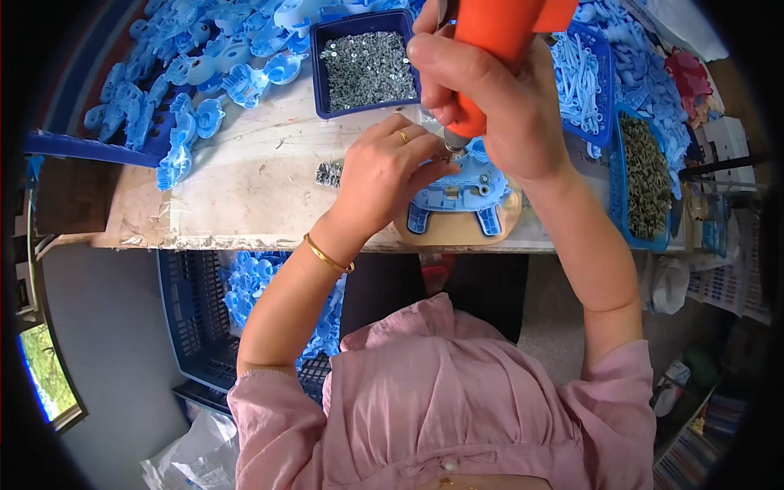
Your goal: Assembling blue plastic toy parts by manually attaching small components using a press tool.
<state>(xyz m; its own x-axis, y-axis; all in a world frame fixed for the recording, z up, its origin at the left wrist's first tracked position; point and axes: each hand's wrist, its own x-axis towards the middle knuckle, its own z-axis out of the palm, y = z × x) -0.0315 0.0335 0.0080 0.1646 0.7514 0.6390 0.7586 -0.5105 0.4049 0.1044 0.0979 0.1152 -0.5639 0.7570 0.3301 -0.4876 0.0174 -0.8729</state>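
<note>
My right hand (527, 131) is wrapped round an orange power screwdriver (498, 41), held upright with its tip pointing down. Under the tip lies a light-blue plastic toy part (461, 198) with two short legs toward me, resting on a tan board (510, 222) near the table's front edge. My left hand (382, 167), with a ring and a gold bangle, reaches over the part's left side. Its thumb and forefinger close together beside the driver's tip; what they pinch is too small to make out. A little cluster of metal pieces (328, 173) sits left of that hand.
A dark-blue bin (318, 90) of small metal pieces stands behind my left hand. Blue plastic parts (216, 65) heap at the far left. On the right are a basket (606, 90) of pale-blue sticks and a bin (625, 220) of screw-like pieces. Below the table's left stands a crate (192, 318).
</note>
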